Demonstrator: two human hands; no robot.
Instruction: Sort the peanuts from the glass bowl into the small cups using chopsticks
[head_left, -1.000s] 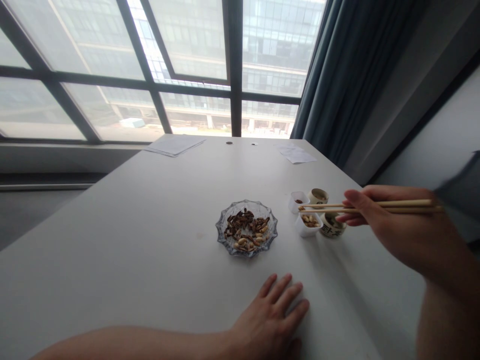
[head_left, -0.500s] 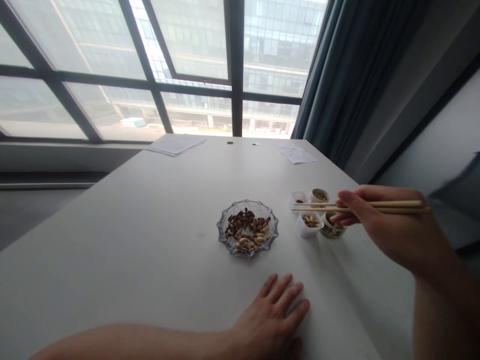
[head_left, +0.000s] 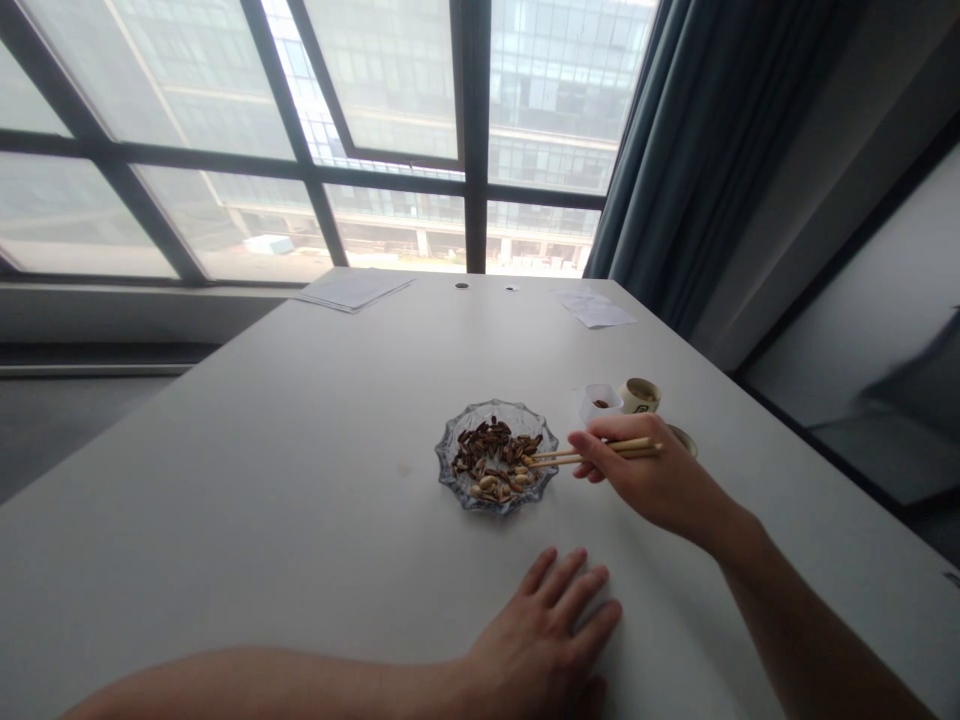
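A scalloped glass dish (head_left: 448, 492) stands on the table, holding dark brown seeds (head_left: 484, 440) and paler nuts (head_left: 489, 484) that look like peanuts. My right hand (head_left: 637, 465) grips a pair of wooden chopsticks (head_left: 559, 459), whose tips reach over the right rim into the dish, at the nuts there. Whether the tips pinch a piece is too small to tell. My left hand (head_left: 547, 625) lies flat on the table in front of the dish, fingers spread, holding nothing.
Beyond my right hand stand a small white plastic cup (head_left: 600, 402) with dark bits in it and a cream-coloured jar (head_left: 641, 393). A second jar is mostly hidden by the hand. Papers (head_left: 356, 290) and another sheet (head_left: 596, 308) lie at the table's far end.
My right hand has moved left with the chopsticks, from above the small cups and jars to the glass dish. It now covers the cup of pale nuts. My left hand stays put.
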